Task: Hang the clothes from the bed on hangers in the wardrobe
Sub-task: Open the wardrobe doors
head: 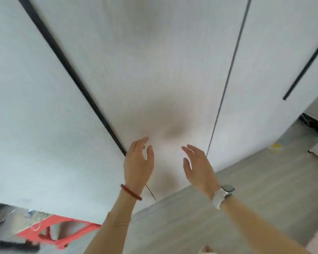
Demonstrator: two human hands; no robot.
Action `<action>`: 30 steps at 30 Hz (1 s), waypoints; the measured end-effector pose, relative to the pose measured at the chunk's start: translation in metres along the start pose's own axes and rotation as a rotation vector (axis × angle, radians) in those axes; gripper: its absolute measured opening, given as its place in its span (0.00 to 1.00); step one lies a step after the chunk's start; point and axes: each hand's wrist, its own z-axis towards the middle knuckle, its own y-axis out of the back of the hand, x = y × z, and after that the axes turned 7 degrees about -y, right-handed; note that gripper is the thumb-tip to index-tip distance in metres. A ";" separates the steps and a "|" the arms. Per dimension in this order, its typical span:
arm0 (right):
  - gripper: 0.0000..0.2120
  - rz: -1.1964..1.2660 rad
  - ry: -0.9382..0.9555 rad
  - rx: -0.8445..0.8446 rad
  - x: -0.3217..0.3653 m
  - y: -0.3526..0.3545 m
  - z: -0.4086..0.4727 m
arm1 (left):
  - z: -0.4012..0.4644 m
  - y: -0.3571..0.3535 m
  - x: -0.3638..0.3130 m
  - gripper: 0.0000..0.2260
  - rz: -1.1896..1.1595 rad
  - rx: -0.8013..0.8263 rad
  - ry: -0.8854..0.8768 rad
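Observation:
A white wardrobe (163,61) with closed doors fills most of the view; a dark vertical strip (72,74) runs along the left edge of its middle door and a thin gap (226,79) along the right. My left hand (139,162) is raised in front of the middle door, next to the dark strip, fingers straight and holding nothing. My right hand (198,165), with a white watch on its wrist, is raised beside it, also empty with fingers extended. Both hands cast shadows on the door. No clothes, hangers or bed are in view.
A red plastic stool (51,230) stands at the lower left, on the grey floor (255,180). Small metal items lie on a surface at the far left. A dark object and a yellow item sit on the floor at the right edge.

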 end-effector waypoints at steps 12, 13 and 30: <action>0.34 -0.345 0.651 -0.408 0.159 0.042 0.122 | 0.101 0.130 -0.033 0.07 0.188 -0.733 0.108; 0.38 -0.377 0.646 -0.387 0.158 0.040 0.122 | 0.103 0.130 -0.034 0.07 0.245 -0.709 0.093; 0.28 0.228 0.616 0.281 0.142 0.069 -0.030 | -0.054 0.173 -0.071 0.15 -0.129 -0.620 -0.105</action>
